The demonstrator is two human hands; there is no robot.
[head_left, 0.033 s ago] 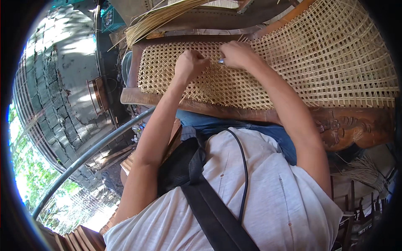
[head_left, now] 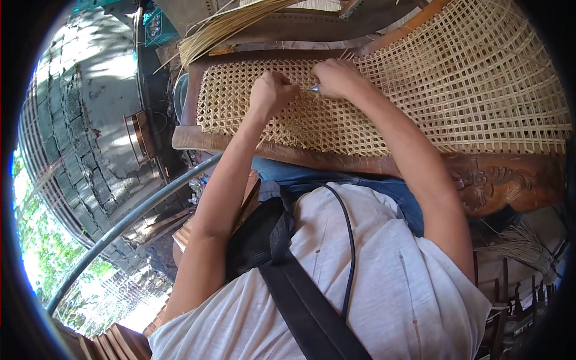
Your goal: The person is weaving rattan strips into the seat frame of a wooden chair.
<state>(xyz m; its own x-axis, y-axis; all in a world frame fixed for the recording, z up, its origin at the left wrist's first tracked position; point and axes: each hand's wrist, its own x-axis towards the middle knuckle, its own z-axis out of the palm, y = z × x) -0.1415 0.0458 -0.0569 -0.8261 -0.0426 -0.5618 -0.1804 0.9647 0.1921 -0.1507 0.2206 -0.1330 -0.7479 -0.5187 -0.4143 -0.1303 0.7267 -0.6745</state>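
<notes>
Woven cane mesh [head_left: 231, 99] stretches across a brown wooden frame [head_left: 342, 161] in front of me, tight on the left and looser toward the right. My left hand [head_left: 271, 93] is closed just over the mesh, its fingertips pinched together; what they hold, if anything, is too small to make out. Facing it, my right hand [head_left: 338, 78] grips a small metal tool with a pointed tip [head_left: 315, 88]. That tip juts toward my left fingers, close above the weave. The tool's handle is hidden inside the hand.
A bundle of loose cane strands [head_left: 225, 36] lies beyond the frame at the upper left. Carved relief [head_left: 495, 183] marks the frame's near right part. A curved metal pipe [head_left: 129, 219] runs along my left side. More strands [head_left: 525, 247] hang at the lower right.
My right hand and the tool have shifted very slightly to the left. The left hand stays almost in place.
</notes>
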